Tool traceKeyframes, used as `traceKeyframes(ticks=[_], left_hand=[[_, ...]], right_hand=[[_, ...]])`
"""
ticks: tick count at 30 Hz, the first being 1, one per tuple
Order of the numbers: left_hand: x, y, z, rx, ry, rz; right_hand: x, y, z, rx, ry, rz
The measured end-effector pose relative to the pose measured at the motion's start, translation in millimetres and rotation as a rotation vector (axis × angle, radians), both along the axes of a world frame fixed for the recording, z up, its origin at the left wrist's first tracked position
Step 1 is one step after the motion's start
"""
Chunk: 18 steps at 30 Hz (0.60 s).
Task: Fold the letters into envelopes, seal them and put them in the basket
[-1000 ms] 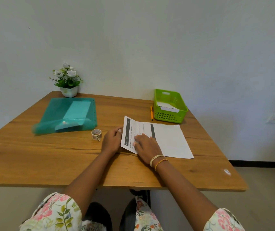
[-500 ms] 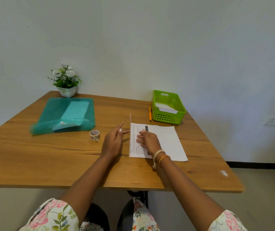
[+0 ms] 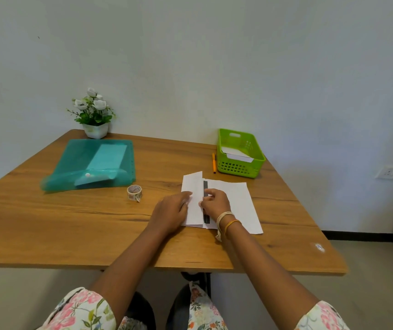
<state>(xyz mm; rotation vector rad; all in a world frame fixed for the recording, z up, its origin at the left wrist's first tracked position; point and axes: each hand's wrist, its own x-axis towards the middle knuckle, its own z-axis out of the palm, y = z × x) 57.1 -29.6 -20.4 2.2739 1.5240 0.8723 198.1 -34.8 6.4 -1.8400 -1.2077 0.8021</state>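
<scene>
Head view: letter [image 3: 228, 206] on table [image 3: 71, 222], left third folded over. Left hand [image 3: 170, 211] presses the flap flat, fingers fairly straight; right hand [image 3: 214, 203], fingers curled, pins its edge, likely to crease. Green basket [image 3: 259, 160] well apart, beyond.

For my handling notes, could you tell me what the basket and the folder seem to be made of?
The basket looks like glossy moulded plastic: bright green, with a grid of holes. The folder seems thin translucent teal plastic, since a sheet shows through it.
</scene>
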Motion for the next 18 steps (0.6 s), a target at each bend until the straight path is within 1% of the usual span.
traceKeyframes(ticks=[2,5,9,11,14,16,18], left_hand=[[2,0,-2,0.052,0.112,0.084],[3,-1,-4,0.065,0.255,0.166],[3,-1,-2,0.042,0.277,0.154],[3,-2,-1,0.020,0.278,0.153],[1,-2,0,-0.011,0.271,0.136],[0,-1,1,-0.064,0.261,0.101],[0,0,3,-0.127,0.213,0.066]], right_hand=[[2,-2,-4,0.047,-0.074,0.005],[0,-6,-8,0.114,-0.272,0.043],[0,-11,-11,0.123,-0.613,0.078],[0,-15,-14,0.128,-0.742,0.114],[1,-21,-22,0.119,-0.805,0.175],[2,-23,-25,0.119,-0.792,0.189],[2,-24,-26,0.127,-0.779,0.197]])
